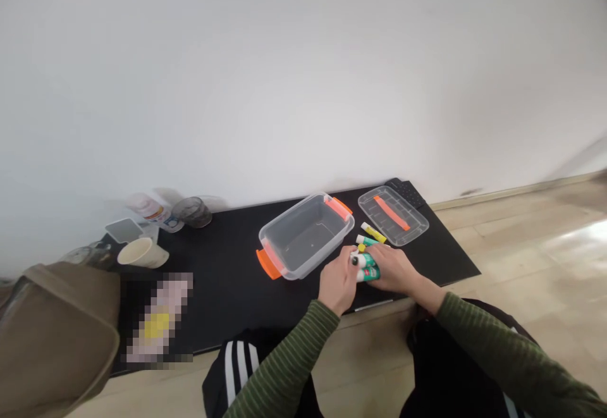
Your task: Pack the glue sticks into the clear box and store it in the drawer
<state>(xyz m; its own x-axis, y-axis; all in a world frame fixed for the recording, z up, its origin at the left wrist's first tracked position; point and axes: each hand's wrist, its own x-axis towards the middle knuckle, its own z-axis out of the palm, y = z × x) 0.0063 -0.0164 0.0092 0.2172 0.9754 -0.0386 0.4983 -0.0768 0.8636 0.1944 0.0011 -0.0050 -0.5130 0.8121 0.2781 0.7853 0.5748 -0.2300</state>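
Observation:
Several green-and-white glue sticks (368, 272) are bunched between my two hands at the front edge of the black table. My right hand (393, 269) is closed around them from the right. From the left, my left hand (337, 281) has its fingers curled against their white ends; a small yellow piece (361, 248) shows at the top of the bunch. Just beyond lie a yellow glue stick (374, 233) with a white cap and a teal one (366, 239), partly hidden. To the left stands an open clear plastic box (310, 269) with orange latches.
The box's clear lid (392, 215) with an orange handle lies at the right, over part of a black keyboard (408, 192). At the left are a paper cup (142, 253), a white bottle (159, 212), a dark glass (192, 212) and a brown cloth-like shape (61, 336). A wall borders the back.

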